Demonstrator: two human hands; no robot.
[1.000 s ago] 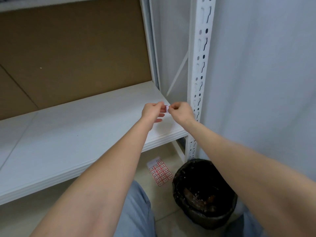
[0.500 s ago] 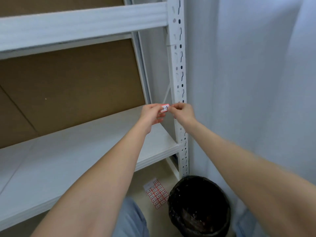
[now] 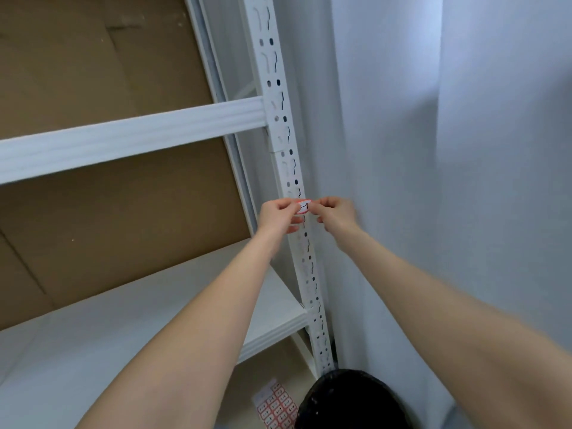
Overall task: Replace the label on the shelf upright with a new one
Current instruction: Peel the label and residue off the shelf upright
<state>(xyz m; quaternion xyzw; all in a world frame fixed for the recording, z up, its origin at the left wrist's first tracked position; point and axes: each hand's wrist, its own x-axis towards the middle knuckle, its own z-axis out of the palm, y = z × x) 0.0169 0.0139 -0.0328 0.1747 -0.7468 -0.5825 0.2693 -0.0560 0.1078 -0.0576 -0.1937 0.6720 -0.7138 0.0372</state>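
Fingers (image 3: pixel 293 209) of left hand (image 3: pixel 277 216): pinched on the left end of the new label (image 3: pixel 303 206). Same on the other side: right hand (image 3: pixel 335 213), fingertips closed on the right end. Label stretched flat between both hands, across the front face of the shelf upright (image 3: pixel 280 119), roughly midway between upper beam (image 3: pixel 123 140) and lower shelf board (image 3: pixel 123 320). Cannot tell whether touching the metal or just in front of it.

Progress, as judged: no old label visible on the upright, so removal taken as done. New label peeled and lined up. Left to do: press on, smooth down, let go.

Materials, left to right:
- Cardboard backing (image 3: pixel 108 227): brown, matt, creased.
- Beam: white painted metal, ribbed lengthwise.
- Shelf board: white, smooth, flat.
- Label sheet (image 3: pixel 277 407) on the floor: grid of red-framed stickers.
- Upright: white painted metal, narrow, punched with hooked slots and round holes.
- Label: small, white, red border, black characters; thin, flexible. Likely to grab on first contact.
- Bin (image 3: pixel 356 400): round, black crinkled liner.
- Far right (image 3: pixel 433 181): pale grey, soft vertical folds; probably a curtain.
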